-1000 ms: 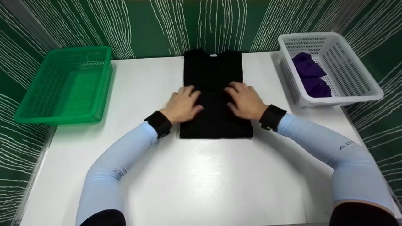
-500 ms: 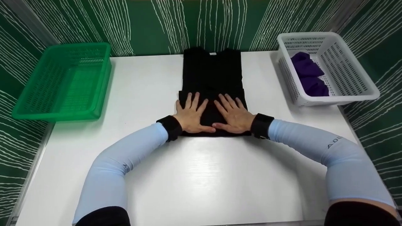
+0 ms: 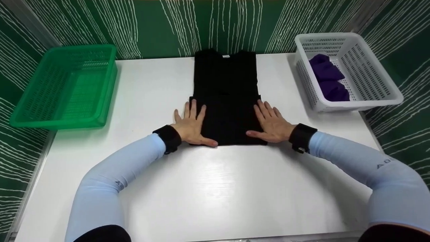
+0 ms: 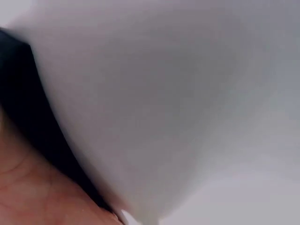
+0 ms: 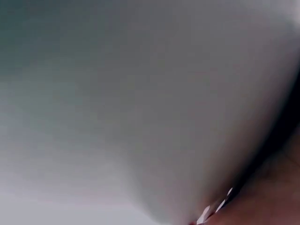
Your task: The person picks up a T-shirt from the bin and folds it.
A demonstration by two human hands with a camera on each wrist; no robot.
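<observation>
A folded black shirt (image 3: 228, 77) lies flat on the white table in the head view, its neckline and small white label at the far end. The near part is folded up over the rest in a wider layer. My left hand (image 3: 189, 129) rests with spread, straight fingers on this layer's left edge, thumb along the bottom hem. On the right edge, my right hand (image 3: 274, 128) lies flat with its thumb pointing inward over the cloth. Both wrist views are blurred: a palm (image 4: 37, 197) beside a dark strip on the left, and a sliver of hand (image 5: 267, 197) on the right.
A green basket (image 3: 109, 101) stands at the table's left side. At the right, a white basket (image 3: 376, 102) holds purple cloth (image 3: 326, 69). Behind the table (image 3: 215, 195) rises a green wall (image 3: 158, 30) with white streaks.
My hands came down from mid-shirt toward the near hem, pressing flat close together, then slid apart to the shirt's left and right edges. The folded layer's top edge came into view.
</observation>
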